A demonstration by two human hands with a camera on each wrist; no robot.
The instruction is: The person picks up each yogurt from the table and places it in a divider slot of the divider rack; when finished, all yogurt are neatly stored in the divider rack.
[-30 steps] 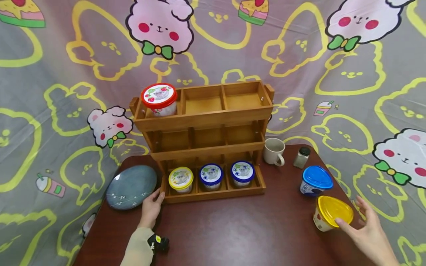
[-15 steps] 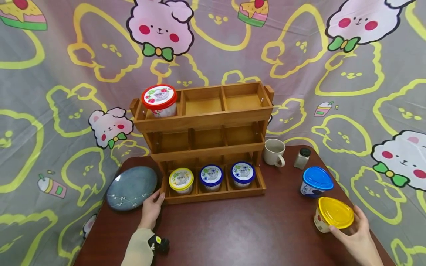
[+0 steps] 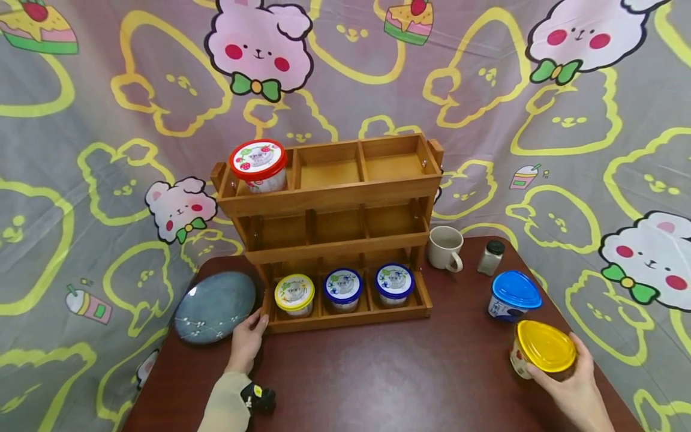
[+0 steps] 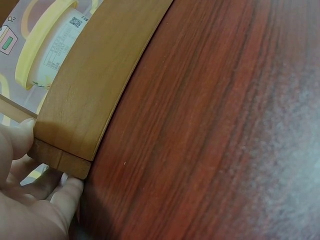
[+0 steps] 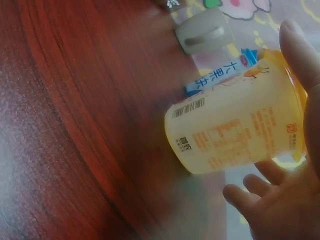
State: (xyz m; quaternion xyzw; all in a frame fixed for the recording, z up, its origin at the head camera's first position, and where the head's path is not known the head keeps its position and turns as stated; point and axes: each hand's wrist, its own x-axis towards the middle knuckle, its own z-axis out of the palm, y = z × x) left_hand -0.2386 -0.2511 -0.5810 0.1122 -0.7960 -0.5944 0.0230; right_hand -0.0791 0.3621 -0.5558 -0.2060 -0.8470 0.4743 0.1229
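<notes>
The right hand (image 3: 577,385) clasps the yellow-lidded tub (image 3: 546,346), at the table's (image 3: 399,384) right, fingers and thumb round its rim. It is probably light, smooth and slightly squeezable – best held there; whether it is lifted is unclear. A second ago those fingers were spread, uncurled. The left hand (image 3: 247,342) grips the three-tier wooden rack (image 3: 329,195).

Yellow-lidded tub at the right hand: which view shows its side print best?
Right wrist: the yellow-lidded tub is large there, barcode and orange print facing the camera. Head shows mainly its lid and some side, partly behind the right hand. Left wrist doesn't show it.
</notes>
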